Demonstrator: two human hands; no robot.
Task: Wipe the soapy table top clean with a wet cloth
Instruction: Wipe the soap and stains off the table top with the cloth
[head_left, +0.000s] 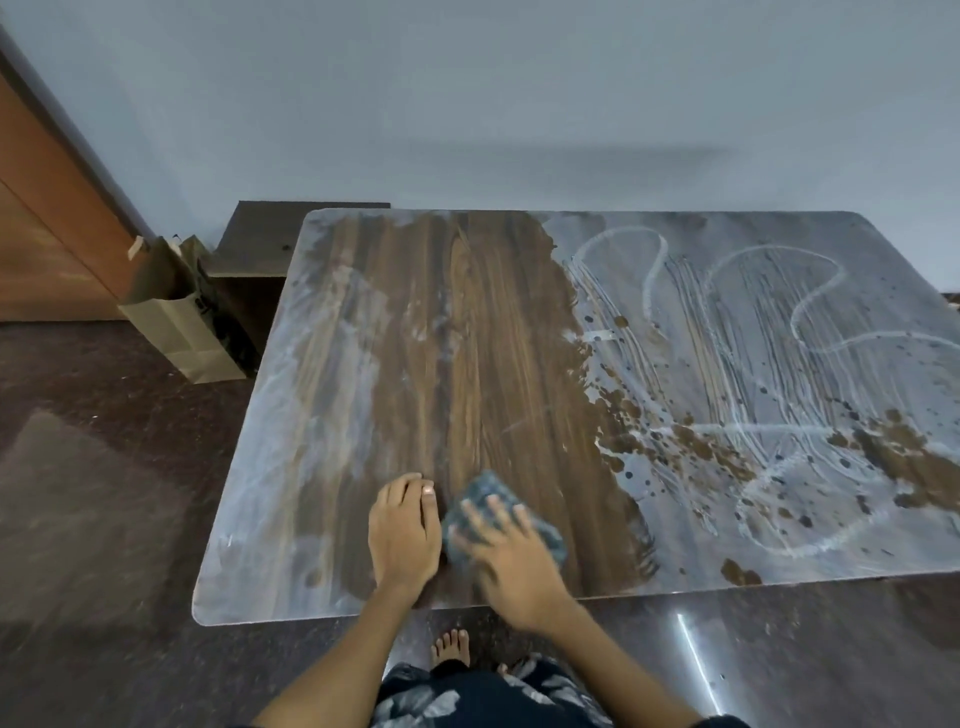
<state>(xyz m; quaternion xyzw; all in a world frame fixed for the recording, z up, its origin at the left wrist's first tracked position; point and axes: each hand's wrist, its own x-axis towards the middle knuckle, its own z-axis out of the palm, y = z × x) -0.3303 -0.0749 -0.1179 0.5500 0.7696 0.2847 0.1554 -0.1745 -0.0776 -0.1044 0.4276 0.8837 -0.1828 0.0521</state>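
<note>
A pale wall (467, 104) fills the top of the view, with dark polished floor (93, 467) below it. The wood-grain tabletop (493, 338) spans the middle: a broad band from the far edge to the near edge shows bare brown grain, the left strip carries a thin whitish smear, and the right half lies under grey soap film (753, 338) marked with looping white streaks and dark spots. A brown wooden door (47, 218) stands at the left, and a brown paper bag (182, 317) sits on the floor just beside the tabletop's far left corner. Near the front edge, the left hand (402, 535) rests flat on the wood, fingers straight and close together. Just right of it, the right hand (511, 561) presses spread, straight fingers onto the blue-grey cloth (488, 493), which lies on the cleared band.
</note>
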